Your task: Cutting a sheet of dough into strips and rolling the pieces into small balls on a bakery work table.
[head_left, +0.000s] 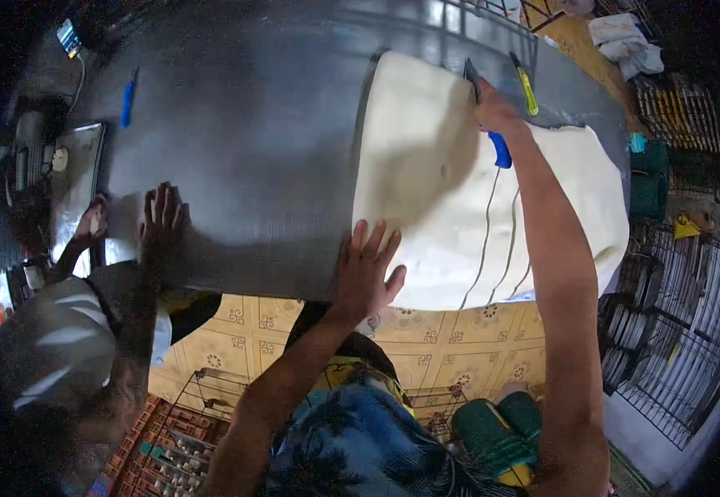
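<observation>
the left hand [368,272], open with fingers spread and gripping nothing, lies flat at the near left corner of the pale sheet [418,124], which reaches the near edge of the dark desk [252,149]. dark lines [486,222], seemingly cuts, run near to far, the leftmost one up toward the blue-handled knife [500,151] that the right hand [494,109] closes round at the sheet's far edge, blade pointing away and slightly left. leftward the desk stretches wide; a yellow cutter [528,89] lies beyond.

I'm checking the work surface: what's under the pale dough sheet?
The pale dough sheet lies on the dark tabletop, visible along its left edge; anything else beneath is covered and cannot be seen.
</observation>
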Motion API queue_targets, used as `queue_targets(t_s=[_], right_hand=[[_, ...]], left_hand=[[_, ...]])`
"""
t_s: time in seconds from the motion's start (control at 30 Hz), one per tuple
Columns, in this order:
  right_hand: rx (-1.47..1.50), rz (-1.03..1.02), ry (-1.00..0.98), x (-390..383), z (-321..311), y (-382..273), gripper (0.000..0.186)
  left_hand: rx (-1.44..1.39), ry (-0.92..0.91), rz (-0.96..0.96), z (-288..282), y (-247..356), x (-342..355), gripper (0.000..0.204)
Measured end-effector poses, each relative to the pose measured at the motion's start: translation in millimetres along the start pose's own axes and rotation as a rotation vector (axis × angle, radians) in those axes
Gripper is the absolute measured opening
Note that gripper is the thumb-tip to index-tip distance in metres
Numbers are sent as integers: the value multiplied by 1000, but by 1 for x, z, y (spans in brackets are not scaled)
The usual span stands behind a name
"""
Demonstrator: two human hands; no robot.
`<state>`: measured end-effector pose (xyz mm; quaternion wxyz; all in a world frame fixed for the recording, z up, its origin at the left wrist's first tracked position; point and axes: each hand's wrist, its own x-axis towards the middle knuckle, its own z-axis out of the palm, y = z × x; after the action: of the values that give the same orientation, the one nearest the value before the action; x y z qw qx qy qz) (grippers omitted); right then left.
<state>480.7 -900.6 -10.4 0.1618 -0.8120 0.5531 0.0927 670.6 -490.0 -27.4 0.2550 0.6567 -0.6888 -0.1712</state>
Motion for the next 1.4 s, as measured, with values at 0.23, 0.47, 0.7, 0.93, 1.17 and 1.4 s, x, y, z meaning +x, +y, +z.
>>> queue_targets(t_s=[0.23, 0.47, 0.7, 0.93, 1.17, 1.4], right_hand=[[226, -10, 72, -206, 57, -38, 85], [591, 69, 50, -500, 187, -111, 91], [619, 267, 38, -569, 142, -131, 82], [781, 51, 302, -323, 85, -91, 79], [34, -154, 187, -30, -12, -63, 82], [216, 5, 46, -52, 6, -70, 87]], left_hand=[[27, 119, 55, 12, -1, -5, 64], [32, 136, 35, 17, 8, -10, 64], [-144, -56, 78, 5, -14, -15, 75], [-57, 20, 135, -2, -17, -16, 67], [-113, -182, 42, -13, -23, -5, 67], [-72, -114, 37, -9, -17, -7, 67]])
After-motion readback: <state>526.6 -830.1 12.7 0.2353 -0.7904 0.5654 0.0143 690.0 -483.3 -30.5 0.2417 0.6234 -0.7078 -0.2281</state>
